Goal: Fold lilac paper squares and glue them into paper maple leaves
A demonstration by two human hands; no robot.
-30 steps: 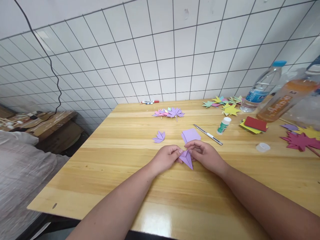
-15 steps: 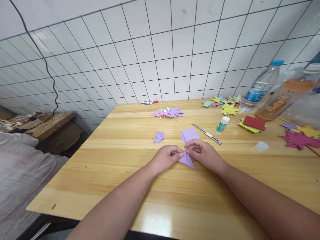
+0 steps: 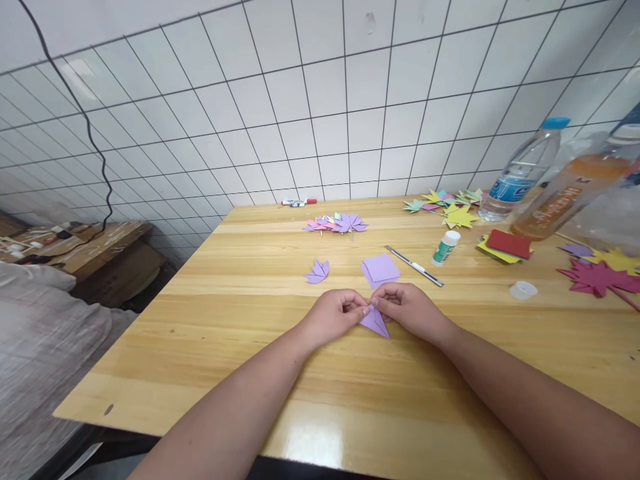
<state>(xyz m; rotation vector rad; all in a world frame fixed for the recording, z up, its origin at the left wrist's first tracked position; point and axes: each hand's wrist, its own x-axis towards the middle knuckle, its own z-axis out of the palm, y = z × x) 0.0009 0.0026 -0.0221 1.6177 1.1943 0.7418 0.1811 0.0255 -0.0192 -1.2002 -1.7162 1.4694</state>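
Folded purple paper [image 3: 376,323] sits between both hands just on the near side of a purple paper square [image 3: 381,268], its point angled toward the person; whether it touches the table [image 3: 225,360] cannot be told. Left hand [image 3: 336,316] and right hand [image 3: 407,309] each pinch its upper edge, thumb against curled fingers. Likely featherlight, crisp, easily miscreased or torn, so best gripped lightly at the layered folds, sparing the thin tip.
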